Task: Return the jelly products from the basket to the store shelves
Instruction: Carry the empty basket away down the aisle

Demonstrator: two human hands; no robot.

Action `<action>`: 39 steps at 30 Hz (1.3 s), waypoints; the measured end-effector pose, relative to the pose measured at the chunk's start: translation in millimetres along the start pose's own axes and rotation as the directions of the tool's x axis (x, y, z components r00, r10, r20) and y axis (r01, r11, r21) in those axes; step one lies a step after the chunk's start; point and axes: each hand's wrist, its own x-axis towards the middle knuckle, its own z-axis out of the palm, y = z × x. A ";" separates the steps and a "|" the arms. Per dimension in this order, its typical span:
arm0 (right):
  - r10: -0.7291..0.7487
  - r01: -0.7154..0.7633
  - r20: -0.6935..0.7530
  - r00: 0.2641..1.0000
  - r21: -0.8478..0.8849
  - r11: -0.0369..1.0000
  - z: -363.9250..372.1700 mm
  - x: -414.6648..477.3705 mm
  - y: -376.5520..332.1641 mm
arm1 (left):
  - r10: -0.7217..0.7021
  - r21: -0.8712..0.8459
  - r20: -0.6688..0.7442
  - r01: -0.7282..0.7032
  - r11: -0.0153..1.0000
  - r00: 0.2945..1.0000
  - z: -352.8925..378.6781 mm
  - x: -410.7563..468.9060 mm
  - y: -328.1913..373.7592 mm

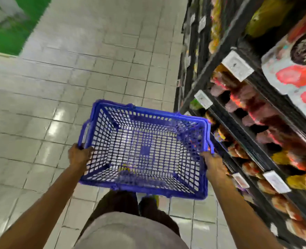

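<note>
I hold a blue plastic mesh basket (102, 123) in front of me above the tiled floor. My left hand (79, 155) grips its left rim and my right hand (212, 163) grips its right rim. I see no products inside the basket; the floor shows through its lattice bottom. Black store shelves (238, 126) run along the right, packed with blurred red, pink, orange and yellow packets (247, 106). The basket's right edge is close to the shelf front.
Grey floor tiles (94, 69) stretch ahead and to the left. A green area (8, 33) lies at the far left top. White price tags (237, 66) hang on the shelf edges. My legs and feet are below the basket. The picture is motion-blurred.
</note>
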 end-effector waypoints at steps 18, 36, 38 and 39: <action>-0.228 0.234 0.132 0.965 -0.032 0.972 355.3 -43.2 -305.6 | -0.392 -0.516 -0.262 0.215 0.829 0.882 -195.9 205.8 38.4; -0.403 0.455 0.297 0.866 -0.131 0.881 738.0 -55.0 -672.2 | -0.591 -0.766 -0.353 0.139 0.628 0.726 -280.6 530.4 222.7; -0.417 0.479 0.335 0.845 -0.124 0.869 781.5 -65.2 -705.8 | -0.631 -0.791 -0.357 0.137 0.597 0.689 -295.8 564.1 237.3; -0.422 0.489 0.363 0.831 -0.113 0.865 804.9 -69.6 -720.9 | -0.649 -0.802 -0.360 0.134 0.582 0.670 -303.8 581.8 242.2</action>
